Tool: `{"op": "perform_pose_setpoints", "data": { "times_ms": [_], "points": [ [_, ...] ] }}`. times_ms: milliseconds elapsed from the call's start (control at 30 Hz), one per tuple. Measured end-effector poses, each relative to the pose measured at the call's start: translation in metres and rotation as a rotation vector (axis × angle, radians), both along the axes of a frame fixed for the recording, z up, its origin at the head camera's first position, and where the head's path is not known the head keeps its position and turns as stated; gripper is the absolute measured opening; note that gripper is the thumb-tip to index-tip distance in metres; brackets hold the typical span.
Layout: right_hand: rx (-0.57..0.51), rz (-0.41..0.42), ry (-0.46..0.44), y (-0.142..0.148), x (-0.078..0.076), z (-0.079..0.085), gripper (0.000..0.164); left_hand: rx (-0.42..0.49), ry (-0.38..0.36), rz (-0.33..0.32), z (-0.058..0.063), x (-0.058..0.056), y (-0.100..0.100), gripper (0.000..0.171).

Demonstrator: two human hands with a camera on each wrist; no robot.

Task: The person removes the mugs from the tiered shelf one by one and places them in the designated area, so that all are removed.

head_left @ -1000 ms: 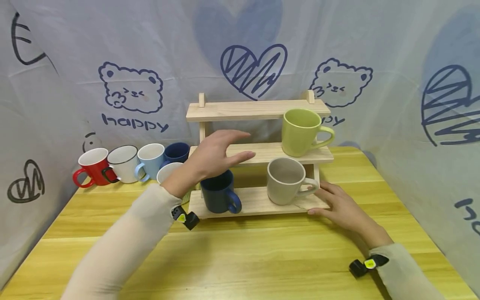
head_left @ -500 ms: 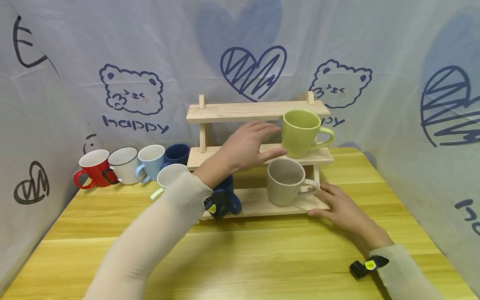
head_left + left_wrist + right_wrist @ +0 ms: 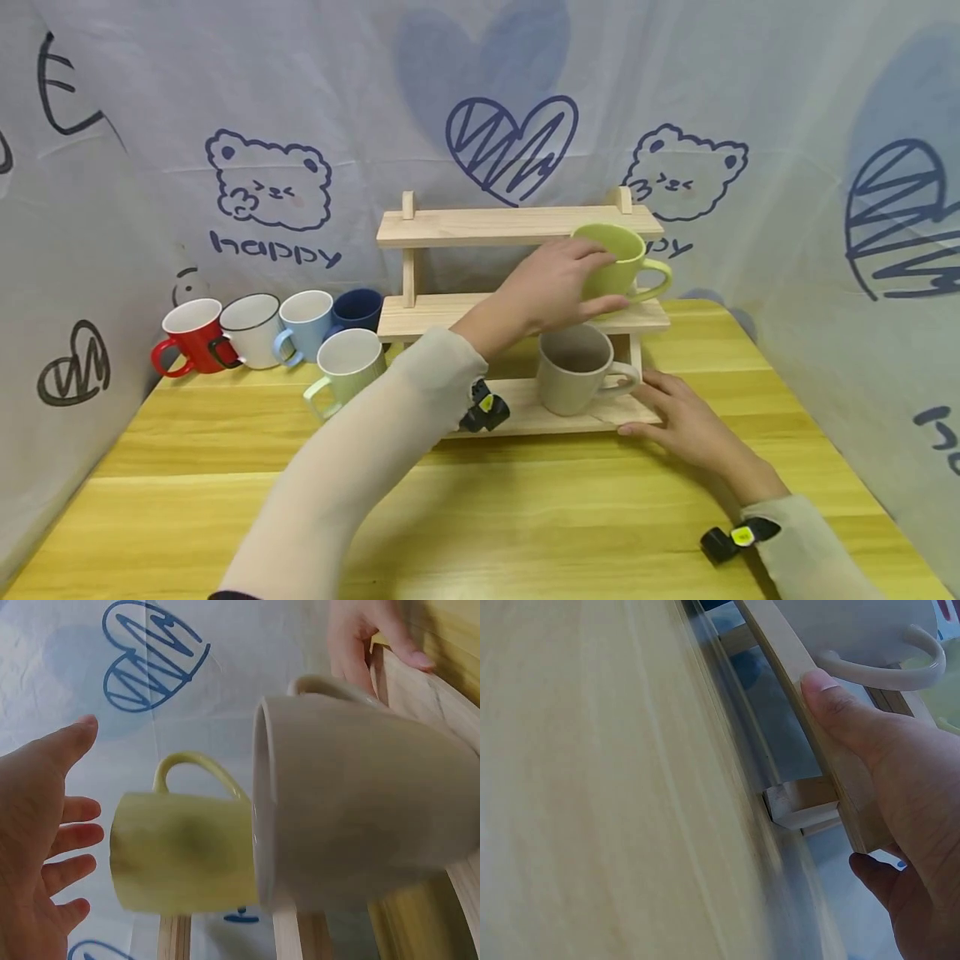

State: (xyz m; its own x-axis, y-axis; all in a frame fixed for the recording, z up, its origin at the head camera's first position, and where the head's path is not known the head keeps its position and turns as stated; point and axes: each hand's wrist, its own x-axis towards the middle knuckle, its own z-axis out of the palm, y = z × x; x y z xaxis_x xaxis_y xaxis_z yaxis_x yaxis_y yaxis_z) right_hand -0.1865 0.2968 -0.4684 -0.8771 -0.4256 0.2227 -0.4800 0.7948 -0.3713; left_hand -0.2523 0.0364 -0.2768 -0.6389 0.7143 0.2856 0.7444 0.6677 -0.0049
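Note:
My left hand (image 3: 555, 287) is at the left side of a yellow-green mug (image 3: 624, 271) on the middle board of a wooden tiered shelf (image 3: 517, 225). In the left wrist view its thumb and fingers are spread toward that mug (image 3: 184, 855), with a gap between. Below stands a beige-grey mug (image 3: 564, 379) on the bottom board, its handle pointing right. My right hand (image 3: 686, 421) grips the right end of this board; the right wrist view shows the thumb on the board (image 3: 851, 795) and fingers round its end. My left forearm hides the dark blue mug on the lower left.
Left of the shelf, a red mug (image 3: 197, 337), a black-rimmed white mug (image 3: 258, 340), a light blue mug (image 3: 309, 329) and a dark blue mug (image 3: 358, 308) stand in a row. A pale green mug (image 3: 352, 375) is nearer on the wooden table (image 3: 525, 517). Drawn-on cloth (image 3: 360, 100) hangs behind.
My left hand has moved right along the shelf, from over its left part to the yellow-green mug. My right hand has kept its grip on the board's end.

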Motion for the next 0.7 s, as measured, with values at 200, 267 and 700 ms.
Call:
{"op": "perform_pose_setpoints", "data": {
  "times_ms": [200,267,700],
  "points": [
    [-0.001,0.009,0.008,0.000,0.000,0.000,0.064,-0.053,-0.020,-0.008,0.003,0.000,0.022,0.071],
    [-0.002,0.017,0.021,0.000,-0.001,0.000,0.064,-0.073,-0.014,-0.010,0.003,-0.001,0.027,0.070],
    [0.006,0.021,0.036,0.000,0.001,0.000,0.060,-0.152,-0.032,0.020,0.007,-0.007,0.065,0.071]
  ]
}}
